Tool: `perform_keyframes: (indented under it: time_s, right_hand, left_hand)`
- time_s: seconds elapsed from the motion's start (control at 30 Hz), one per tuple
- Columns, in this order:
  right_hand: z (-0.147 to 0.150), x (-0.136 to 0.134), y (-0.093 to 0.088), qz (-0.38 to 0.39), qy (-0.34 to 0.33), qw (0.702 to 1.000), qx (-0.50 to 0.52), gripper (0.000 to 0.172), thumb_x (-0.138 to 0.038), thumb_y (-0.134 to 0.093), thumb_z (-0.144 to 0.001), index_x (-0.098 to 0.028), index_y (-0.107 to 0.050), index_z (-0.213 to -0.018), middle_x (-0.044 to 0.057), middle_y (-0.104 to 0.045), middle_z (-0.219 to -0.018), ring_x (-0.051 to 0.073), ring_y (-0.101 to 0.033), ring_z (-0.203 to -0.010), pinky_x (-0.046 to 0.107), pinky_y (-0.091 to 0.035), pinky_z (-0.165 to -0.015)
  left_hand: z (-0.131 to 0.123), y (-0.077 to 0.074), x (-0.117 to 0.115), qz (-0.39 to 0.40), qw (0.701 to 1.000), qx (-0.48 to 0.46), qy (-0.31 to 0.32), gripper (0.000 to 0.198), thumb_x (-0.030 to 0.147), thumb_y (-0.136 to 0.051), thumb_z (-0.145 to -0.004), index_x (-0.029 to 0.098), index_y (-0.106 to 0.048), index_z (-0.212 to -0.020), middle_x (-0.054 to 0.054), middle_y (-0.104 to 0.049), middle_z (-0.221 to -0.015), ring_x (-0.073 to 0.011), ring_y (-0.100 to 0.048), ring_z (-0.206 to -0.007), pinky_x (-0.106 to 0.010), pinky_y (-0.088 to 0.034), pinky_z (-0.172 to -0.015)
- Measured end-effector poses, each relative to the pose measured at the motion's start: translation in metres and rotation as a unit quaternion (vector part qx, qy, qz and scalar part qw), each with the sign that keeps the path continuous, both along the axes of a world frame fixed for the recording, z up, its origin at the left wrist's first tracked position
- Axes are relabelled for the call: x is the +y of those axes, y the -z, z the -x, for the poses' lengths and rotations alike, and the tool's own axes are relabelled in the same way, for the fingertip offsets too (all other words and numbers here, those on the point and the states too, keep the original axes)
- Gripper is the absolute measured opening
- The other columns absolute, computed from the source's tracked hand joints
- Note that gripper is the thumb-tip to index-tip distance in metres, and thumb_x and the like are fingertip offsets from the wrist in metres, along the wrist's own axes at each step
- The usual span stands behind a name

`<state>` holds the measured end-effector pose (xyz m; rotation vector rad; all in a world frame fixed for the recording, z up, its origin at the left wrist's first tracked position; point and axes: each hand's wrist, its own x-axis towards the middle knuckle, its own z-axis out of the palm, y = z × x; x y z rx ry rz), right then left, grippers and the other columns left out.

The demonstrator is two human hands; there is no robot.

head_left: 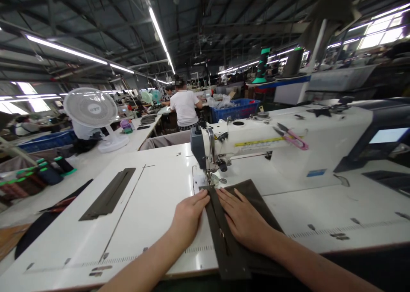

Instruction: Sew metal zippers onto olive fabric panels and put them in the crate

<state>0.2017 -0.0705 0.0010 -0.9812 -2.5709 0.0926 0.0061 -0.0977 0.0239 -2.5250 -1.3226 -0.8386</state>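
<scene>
Scene: A worker sat at a white industrial sewing machine [288,146] in a long factory hall lit by ceiling strip lights.
Left hand: The left hand [188,217] lay palm down on the white surface [153,210]. Its fingers [201,199] were stretched out and close together, the tips touching the left edge of a dark brown fabric panel [229,262]. They clamped nothing.
Right hand: The right hand [245,221] rested flat on the same panel, just right of its centre line. Its fingers [226,196] were straight, slightly spread and gripping nothing.
Fabric: The panel lay flat on the surface in front of the machine. Its far end sat at the metal presser foot [209,176] and its near end reached the surface's front edge. A long dark strip ran down its middle between the two hands.
On the machine: Pink-handled thread snips [293,139] lay on top of the machine arm.
To the left: A stack of long dark strips [110,193] lay well apart from the hands. Beyond it stood a white desk fan [91,110] and dark thread cones on green bases [62,166].
Background: A person in a white shirt [185,107] stood with back turned near a blue plastic crate [238,110].
</scene>
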Motion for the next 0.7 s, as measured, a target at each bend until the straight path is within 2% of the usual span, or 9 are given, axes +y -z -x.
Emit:
perform_keyframes:
  time_s: [0.1,0.2,0.37,0.5,0.6,0.7]
  right_hand:
    - [0.000,0.000,-0.001,-0.002,-0.003,1.000,0.007,0.053,-0.014,-0.036,-0.083,-0.014,-0.034,-0.136,0.011,-0.038,-0.138,0.022,-0.028,-0.130,0.050,-0.024,-0.105]
    - [-0.001,0.000,-0.003,0.003,0.001,1.000,0.006,0.053,-0.014,-0.036,-0.083,-0.014,-0.034,-0.136,0.009,-0.038,-0.138,0.021,-0.027,-0.130,0.049,-0.023,-0.106]
    - [-0.001,0.001,-0.003,0.007,0.002,1.000,0.003,0.052,-0.015,-0.035,-0.086,-0.013,-0.030,-0.137,0.008,-0.033,-0.141,0.022,-0.028,-0.130,0.049,-0.024,-0.106]
    - [0.000,0.003,0.000,0.010,-0.001,1.000,0.020,0.051,-0.021,-0.035,-0.090,-0.018,-0.025,-0.140,0.007,-0.032,-0.141,0.024,-0.028,-0.130,0.052,-0.025,-0.104]
    - [-0.001,0.005,-0.002,0.032,-0.001,0.999,0.039,0.052,-0.025,-0.036,-0.090,-0.022,-0.023,-0.141,0.008,-0.033,-0.141,0.025,-0.028,-0.130,0.053,-0.022,-0.104]
    - [-0.003,0.006,-0.006,0.066,-0.006,0.996,0.060,0.051,-0.031,-0.035,-0.091,-0.022,-0.025,-0.140,0.010,-0.032,-0.141,0.027,-0.026,-0.130,0.054,-0.019,-0.105]
  left_hand:
    - [-0.006,0.010,0.012,0.033,0.999,0.041,0.003,0.031,0.004,-0.042,-0.081,0.014,-0.061,-0.103,-0.011,-0.062,-0.112,-0.0203,-0.060,-0.103,-0.036,-0.052,-0.087]
    - [-0.004,0.014,0.014,0.044,0.998,0.046,0.009,0.032,0.003,-0.042,-0.082,0.013,-0.060,-0.106,-0.012,-0.061,-0.115,-0.0204,-0.058,-0.105,-0.036,-0.051,-0.089]
    - [-0.005,0.009,0.012,0.044,0.996,0.076,0.019,0.032,0.005,-0.040,-0.084,0.014,-0.059,-0.108,-0.012,-0.059,-0.117,-0.0213,-0.057,-0.107,-0.037,-0.051,-0.090]
    - [-0.011,0.005,0.013,0.053,0.994,0.098,0.003,0.029,0.009,-0.038,-0.087,0.014,-0.059,-0.106,-0.013,-0.057,-0.120,-0.0227,-0.056,-0.108,-0.038,-0.052,-0.087]
    - [-0.009,0.005,0.016,0.050,0.993,0.111,0.013,0.028,0.012,-0.036,-0.088,0.013,-0.059,-0.105,-0.014,-0.058,-0.118,-0.0229,-0.056,-0.107,-0.037,-0.053,-0.085]
    - [-0.002,0.007,0.020,0.033,0.989,0.141,0.032,0.032,0.013,-0.035,-0.088,0.013,-0.054,-0.114,-0.014,-0.059,-0.117,-0.0237,-0.056,-0.108,-0.037,-0.052,-0.084]
